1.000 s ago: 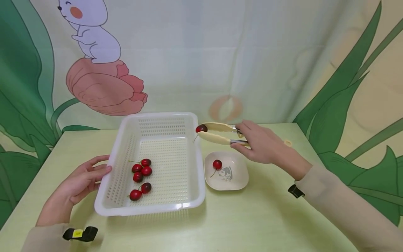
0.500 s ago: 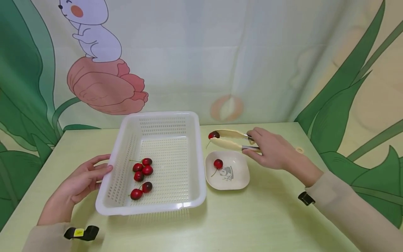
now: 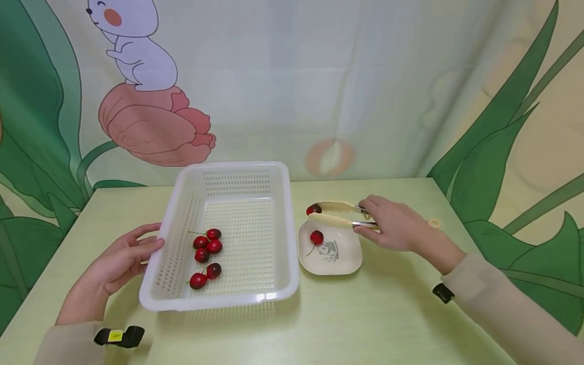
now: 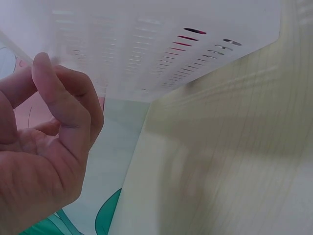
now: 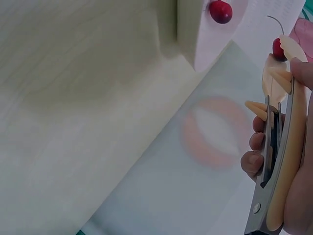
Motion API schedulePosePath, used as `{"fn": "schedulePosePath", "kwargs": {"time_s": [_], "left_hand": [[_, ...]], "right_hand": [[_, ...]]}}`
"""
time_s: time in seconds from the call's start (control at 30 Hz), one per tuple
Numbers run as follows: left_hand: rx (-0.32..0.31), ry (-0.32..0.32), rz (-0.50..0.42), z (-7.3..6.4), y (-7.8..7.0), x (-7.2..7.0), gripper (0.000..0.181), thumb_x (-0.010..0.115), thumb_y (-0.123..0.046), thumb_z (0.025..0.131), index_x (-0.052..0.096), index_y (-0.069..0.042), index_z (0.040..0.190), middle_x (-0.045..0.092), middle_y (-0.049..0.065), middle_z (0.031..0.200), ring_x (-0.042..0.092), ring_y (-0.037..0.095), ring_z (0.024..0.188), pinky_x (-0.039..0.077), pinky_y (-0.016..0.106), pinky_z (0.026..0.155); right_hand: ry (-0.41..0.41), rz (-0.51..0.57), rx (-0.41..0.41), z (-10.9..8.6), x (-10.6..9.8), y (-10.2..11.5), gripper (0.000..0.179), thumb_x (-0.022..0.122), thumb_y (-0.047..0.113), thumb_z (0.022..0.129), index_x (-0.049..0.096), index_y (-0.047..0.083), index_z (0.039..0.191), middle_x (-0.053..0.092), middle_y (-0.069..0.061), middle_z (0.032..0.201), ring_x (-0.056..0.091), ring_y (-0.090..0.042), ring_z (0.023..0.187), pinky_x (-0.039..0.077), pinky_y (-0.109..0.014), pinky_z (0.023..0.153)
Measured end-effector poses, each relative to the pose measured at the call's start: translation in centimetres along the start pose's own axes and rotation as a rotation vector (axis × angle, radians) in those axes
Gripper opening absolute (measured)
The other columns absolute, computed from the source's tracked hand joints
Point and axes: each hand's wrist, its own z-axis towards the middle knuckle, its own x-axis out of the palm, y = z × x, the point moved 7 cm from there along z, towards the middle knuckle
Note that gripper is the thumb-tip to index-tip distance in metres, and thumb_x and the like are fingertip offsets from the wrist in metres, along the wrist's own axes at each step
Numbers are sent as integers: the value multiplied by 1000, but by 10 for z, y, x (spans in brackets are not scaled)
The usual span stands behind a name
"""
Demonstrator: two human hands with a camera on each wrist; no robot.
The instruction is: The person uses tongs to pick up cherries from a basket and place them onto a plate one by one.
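Note:
My left hand [image 3: 120, 258] holds the left rim of a white perforated plastic basket [image 3: 294, 243]. Inside the basket, several dark red cherries [image 3: 214, 246] lie toward the left of its floor. A pair of cream-tipped tongs [image 3: 330, 221] is gripped in my right hand [image 3: 392, 224], its metal arms pointing left. Between the tips they pinch a cherry [image 3: 313, 209], whose stem shows in the right wrist view. That cherry hangs over the back edge of a small square cream dish [image 3: 349, 263] with a panda print. Another cherry [image 3: 317, 237] with a stem rests in the dish.
Everything stands on a pale yellow-green table [image 3: 365, 324]. Behind its back edge hangs a printed curtain [image 3: 255, 101] with leaves, a flower and a white animal. The dish sits close beside the basket's right wall.
My right hand has carried the tongs and pinched cherry rightward from the basket's right rim, then down toward the dish. My left hand has stayed at the basket.

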Motion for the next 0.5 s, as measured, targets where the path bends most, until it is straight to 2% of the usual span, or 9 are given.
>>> {"fn": "schedulePosePath", "kwargs": {"time_s": [0.33, 0.5], "left_hand": [[-19, -16, 11, -1, -1, -1, 42, 59, -21, 106, 41, -30, 142, 67, -14, 123, 70, 16, 107, 58, 39, 90], [-23, -18, 15, 0, 0, -1, 43, 59, -21, 106, 40, -30, 143, 67, -13, 124, 70, 16, 108, 58, 39, 90]], "right_hand": [[110, -37, 37, 3, 26, 3, 57, 66, 49, 97, 60, 0, 128, 60, -6, 107, 57, -19, 86, 55, -38, 72], [140, -63, 17, 5, 30, 6, 56, 64, 49, 99, 60, 1, 128, 60, -6, 110, 57, -20, 90, 55, -40, 74]]}}
